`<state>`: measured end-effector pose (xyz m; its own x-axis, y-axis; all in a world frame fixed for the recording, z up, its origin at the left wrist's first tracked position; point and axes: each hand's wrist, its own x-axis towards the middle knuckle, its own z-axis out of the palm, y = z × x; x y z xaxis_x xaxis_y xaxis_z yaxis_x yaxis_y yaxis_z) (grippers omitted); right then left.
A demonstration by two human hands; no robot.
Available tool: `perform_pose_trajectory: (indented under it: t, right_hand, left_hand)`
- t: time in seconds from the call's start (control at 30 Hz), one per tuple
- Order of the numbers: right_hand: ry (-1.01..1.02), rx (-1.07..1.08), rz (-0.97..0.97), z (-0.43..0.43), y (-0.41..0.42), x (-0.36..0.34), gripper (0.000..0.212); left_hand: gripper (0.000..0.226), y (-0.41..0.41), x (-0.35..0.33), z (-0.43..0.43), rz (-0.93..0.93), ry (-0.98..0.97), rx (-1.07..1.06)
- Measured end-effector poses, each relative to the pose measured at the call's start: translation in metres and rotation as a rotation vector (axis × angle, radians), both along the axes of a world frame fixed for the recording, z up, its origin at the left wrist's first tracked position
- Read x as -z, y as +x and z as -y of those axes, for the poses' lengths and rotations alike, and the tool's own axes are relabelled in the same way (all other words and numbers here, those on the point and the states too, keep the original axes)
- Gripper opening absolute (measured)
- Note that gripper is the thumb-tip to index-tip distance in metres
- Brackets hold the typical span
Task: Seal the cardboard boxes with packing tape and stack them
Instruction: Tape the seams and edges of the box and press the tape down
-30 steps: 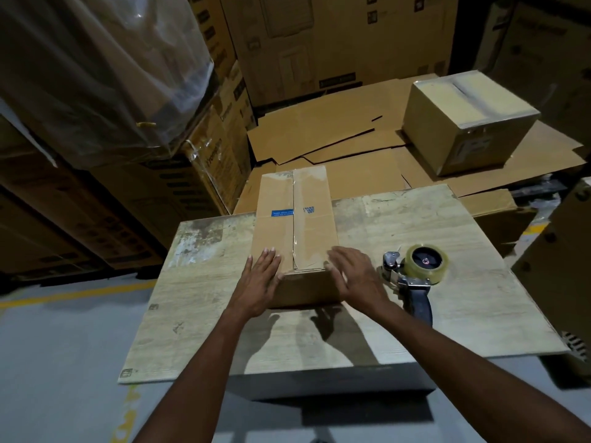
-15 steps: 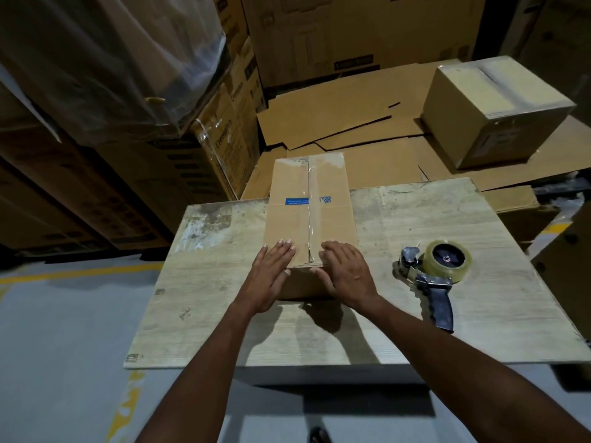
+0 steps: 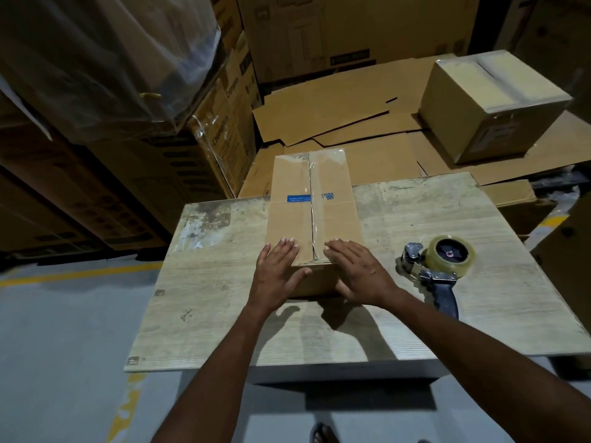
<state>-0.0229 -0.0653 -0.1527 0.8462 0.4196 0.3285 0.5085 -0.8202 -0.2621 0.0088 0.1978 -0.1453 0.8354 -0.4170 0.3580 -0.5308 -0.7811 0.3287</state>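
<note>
Warehouse tabletop (image 3: pixel 204 314): taped box (image 3: pixel 315 215) at far edge, left hand (image 3: pixel 277 272) and right hand (image 3: pixel 359 272) flat, fingers straight, pressing near end; rub tape (image 3: pixel 316 219) firmly outward for adhesion.

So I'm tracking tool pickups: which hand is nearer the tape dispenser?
Right. The right hand rests on the box, beside the tape dispenser; the left hand rests on the box's other side, farther off.

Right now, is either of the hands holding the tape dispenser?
No: the left hand and right hand lie flat on the box, while the tape dispenser sits untouched on the table to their right.
</note>
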Motion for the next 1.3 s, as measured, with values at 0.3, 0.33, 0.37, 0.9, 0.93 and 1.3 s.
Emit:
perform_pose_trajectory:
  t: [0.3,0.33,0.37,0.9,0.93,1.3]
  right_hand:
    - [-0.062,-0.021,-0.147,0.005,0.001,-0.01,0.084]
    - [-0.061,-0.021,-0.148,0.005,0.001,-0.01,0.085]
    - [-0.062,-0.025,-0.148,0.005,0.0,-0.011,0.086]
    - [0.35,0.491,-0.058,0.049,-0.048,0.016,0.06]
    - [0.438,0.594,-0.061,0.06,-0.054,0.021,0.058]
    - [1.266,1.432,-0.535,0.171,-0.115,0.053,0.064]
  left_hand:
    - [0.066,0.0,0.009,0.007,0.128,-0.006,-0.059]
    - [0.066,0.0,0.008,0.007,0.118,0.007,-0.06]
    - [0.066,0.0,0.008,0.007,0.104,0.022,-0.059]
    - [0.091,-0.02,-0.033,0.032,-0.169,0.208,-0.075]
    - [0.092,-0.02,-0.037,0.044,-0.163,0.193,-0.09]
    - [0.106,-0.005,-0.046,0.14,-0.251,0.237,-0.153]
